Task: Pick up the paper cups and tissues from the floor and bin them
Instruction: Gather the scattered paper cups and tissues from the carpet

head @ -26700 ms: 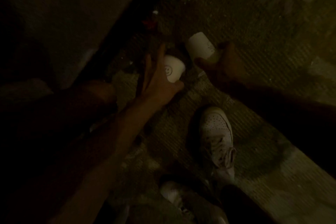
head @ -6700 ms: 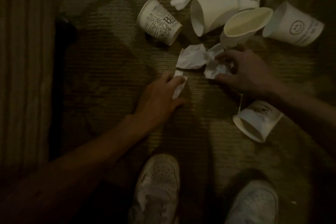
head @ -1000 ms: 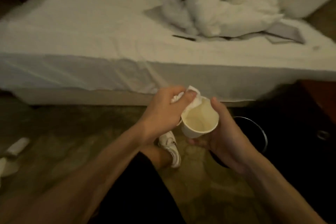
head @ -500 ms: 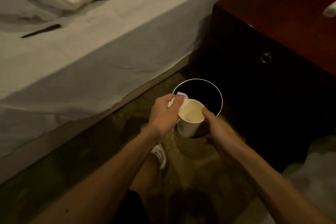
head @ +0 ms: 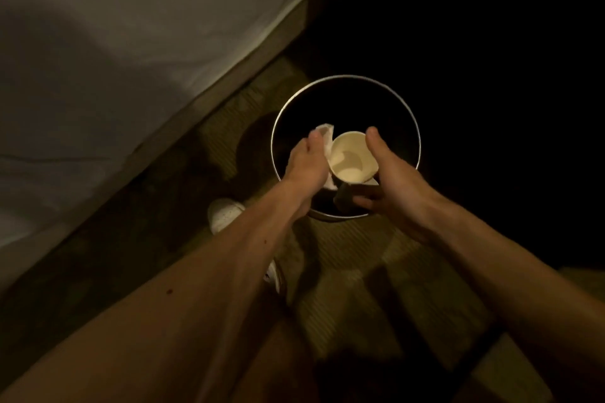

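- Bed sheet [head: 131, 42] fills the far left.
- White sneaker [head: 224, 214] on carpet, near the bin.
- Left hand [head: 307, 167] pinches a crumpled tissue [head: 325, 131] against the cup's left rim.
- Paper cup [head: 352, 159], mouth up, above the round black bin [head: 273, 141].
- Right hand [head: 396, 186] grasps the cup, thumb at its right rim, fingers underneath.

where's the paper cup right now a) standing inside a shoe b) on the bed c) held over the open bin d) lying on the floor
C: the right hand grips the paper cup above the bin and its dark opening, with the left hand holding a tissue beside it.
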The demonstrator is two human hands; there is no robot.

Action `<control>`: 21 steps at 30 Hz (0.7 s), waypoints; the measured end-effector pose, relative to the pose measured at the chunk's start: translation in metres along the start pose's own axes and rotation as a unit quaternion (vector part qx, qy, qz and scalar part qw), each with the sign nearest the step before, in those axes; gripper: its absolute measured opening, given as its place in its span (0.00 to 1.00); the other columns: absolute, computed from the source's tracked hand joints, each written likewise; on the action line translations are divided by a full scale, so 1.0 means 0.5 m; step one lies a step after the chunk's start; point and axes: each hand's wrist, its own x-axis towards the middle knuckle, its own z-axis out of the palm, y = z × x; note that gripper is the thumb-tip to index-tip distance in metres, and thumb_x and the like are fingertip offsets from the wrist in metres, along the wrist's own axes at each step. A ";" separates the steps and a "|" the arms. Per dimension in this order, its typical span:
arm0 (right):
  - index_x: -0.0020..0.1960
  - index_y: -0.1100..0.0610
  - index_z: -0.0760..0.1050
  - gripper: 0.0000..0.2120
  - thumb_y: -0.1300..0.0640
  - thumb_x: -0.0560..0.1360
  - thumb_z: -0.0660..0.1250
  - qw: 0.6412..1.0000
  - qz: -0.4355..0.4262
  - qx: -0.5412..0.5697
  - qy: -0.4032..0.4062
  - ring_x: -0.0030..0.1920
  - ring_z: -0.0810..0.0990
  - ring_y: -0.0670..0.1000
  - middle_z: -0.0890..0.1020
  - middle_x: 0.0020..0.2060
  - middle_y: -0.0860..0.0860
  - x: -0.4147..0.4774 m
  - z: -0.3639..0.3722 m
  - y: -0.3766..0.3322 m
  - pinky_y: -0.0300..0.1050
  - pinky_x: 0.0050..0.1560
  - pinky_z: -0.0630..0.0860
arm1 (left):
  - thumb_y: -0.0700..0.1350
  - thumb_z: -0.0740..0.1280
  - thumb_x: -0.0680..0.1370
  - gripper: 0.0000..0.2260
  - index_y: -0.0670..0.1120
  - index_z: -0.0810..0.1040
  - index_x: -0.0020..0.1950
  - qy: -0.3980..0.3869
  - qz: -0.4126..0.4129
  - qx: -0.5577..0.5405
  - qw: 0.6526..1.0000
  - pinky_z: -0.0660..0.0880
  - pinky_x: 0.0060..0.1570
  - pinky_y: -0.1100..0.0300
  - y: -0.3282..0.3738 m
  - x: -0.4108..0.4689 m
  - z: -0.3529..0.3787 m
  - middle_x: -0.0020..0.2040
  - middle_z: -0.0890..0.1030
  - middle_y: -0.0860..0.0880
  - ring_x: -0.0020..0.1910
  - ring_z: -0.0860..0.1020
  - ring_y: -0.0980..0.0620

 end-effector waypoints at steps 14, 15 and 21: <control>0.63 0.53 0.72 0.12 0.54 0.81 0.64 0.986 -0.042 -0.123 0.100 0.45 0.81 0.52 0.79 0.48 0.49 -0.156 0.043 -0.019 0.54 0.49 0.82 | 0.58 0.57 0.83 0.10 0.56 0.76 0.52 0.008 0.131 0.140 0.981 0.79 0.48 0.54 0.086 -0.179 -0.120 0.46 0.82 0.52 0.46 0.81 0.55; 0.58 0.54 0.74 0.08 0.53 0.81 0.63 0.985 -0.064 -0.144 0.074 0.44 0.81 0.51 0.79 0.46 0.50 -0.204 0.059 -0.037 0.52 0.47 0.81 | 0.57 0.57 0.83 0.13 0.54 0.76 0.45 0.018 0.154 0.171 0.973 0.77 0.38 0.62 0.108 -0.229 -0.147 0.39 0.80 0.53 0.37 0.80 0.60; 0.39 0.52 0.73 0.10 0.49 0.75 0.68 0.910 -0.280 -0.303 -0.037 0.33 0.74 0.44 0.77 0.32 0.47 -0.487 0.211 -0.103 0.43 0.35 0.70 | 0.53 0.63 0.81 0.20 0.42 0.75 0.34 0.099 0.228 0.434 0.866 0.64 0.27 0.60 0.166 -0.625 -0.353 0.26 0.71 0.51 0.26 0.70 0.56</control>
